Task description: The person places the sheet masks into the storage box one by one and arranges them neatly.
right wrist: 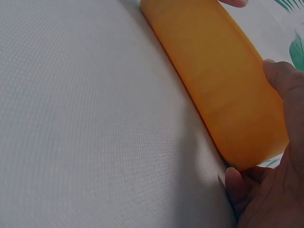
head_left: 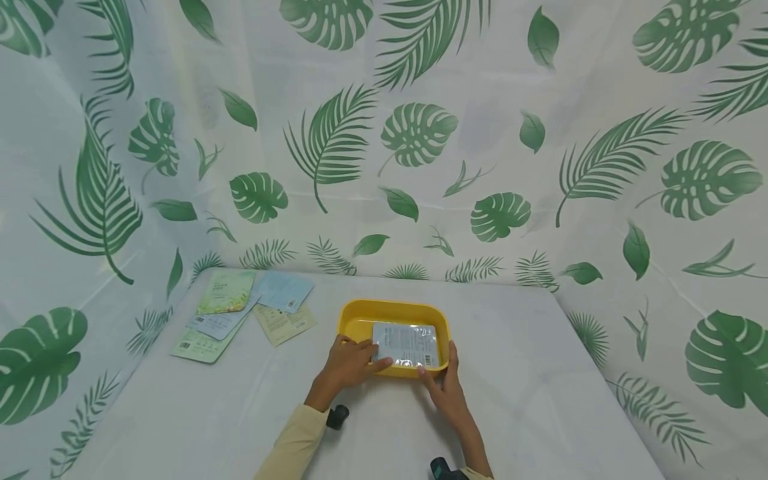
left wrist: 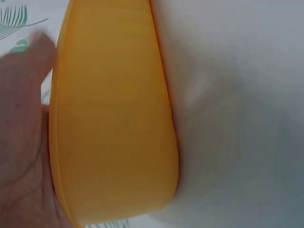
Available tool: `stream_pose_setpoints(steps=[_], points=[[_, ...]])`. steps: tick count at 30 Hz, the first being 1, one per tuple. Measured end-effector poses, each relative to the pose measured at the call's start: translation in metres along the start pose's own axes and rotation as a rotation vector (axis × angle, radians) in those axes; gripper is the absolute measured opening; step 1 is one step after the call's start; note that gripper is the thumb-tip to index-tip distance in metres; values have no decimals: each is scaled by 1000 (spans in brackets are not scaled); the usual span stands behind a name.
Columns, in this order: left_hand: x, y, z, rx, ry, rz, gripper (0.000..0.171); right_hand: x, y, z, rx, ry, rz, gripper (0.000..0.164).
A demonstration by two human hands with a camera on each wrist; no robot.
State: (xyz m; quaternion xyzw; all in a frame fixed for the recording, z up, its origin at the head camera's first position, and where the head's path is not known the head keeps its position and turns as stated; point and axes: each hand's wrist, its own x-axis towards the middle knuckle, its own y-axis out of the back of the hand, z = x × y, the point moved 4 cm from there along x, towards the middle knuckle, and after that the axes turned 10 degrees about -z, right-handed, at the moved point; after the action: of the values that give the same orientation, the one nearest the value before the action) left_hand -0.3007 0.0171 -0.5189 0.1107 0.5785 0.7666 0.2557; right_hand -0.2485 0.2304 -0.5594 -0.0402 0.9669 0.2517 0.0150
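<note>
A yellow tray (head_left: 393, 308) with rounded corners and raised walls stands on the white table. In it lies a flat, shiny, pale blue-grey packet (head_left: 407, 343) with small print and a barcode. My left hand (head_left: 351, 363) reaches over the tray's front left corner, its fingertips and thumb at the packet's left end; I cannot tell whether they pinch it. With my right hand (head_left: 447, 393) I grip the front right corner, thumb at the front rim and fingers along the right wall. The right wrist view shows this thumb (right wrist: 280, 76) at the rim and a fingertip low by the tray's base.
At the table's back left, several flat packets lie overlapping: a green patterned one (head_left: 228, 291), a blue one (head_left: 285, 290), a cream one (head_left: 285, 325) and a pale green one (head_left: 201, 347). A white leaf-print curtain (head_left: 456, 233) surrounds the table on the back and sides.
</note>
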Motion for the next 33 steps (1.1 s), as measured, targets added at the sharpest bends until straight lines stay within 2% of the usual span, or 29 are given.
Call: stream_pose_setpoints(steps=[5, 11, 21, 28, 33], points=[[-1, 0, -1, 66, -15, -73, 75, 0, 0, 1, 3, 4, 4, 96], [-2, 0, -1, 62, -24, -110, 83, 1, 0, 3, -1, 4, 3, 96], [-1, 1, 3, 117, -1, -74, 79, 0, 0, 2, 1, 3, 11, 96], [0, 1, 3, 142, 4, -22, 76, 1, 0, 3, -6, -3, 1, 96], [-1, 1, 4, 151, 7, -19, 74, 1, 0, 4, -6, -4, 0, 96]])
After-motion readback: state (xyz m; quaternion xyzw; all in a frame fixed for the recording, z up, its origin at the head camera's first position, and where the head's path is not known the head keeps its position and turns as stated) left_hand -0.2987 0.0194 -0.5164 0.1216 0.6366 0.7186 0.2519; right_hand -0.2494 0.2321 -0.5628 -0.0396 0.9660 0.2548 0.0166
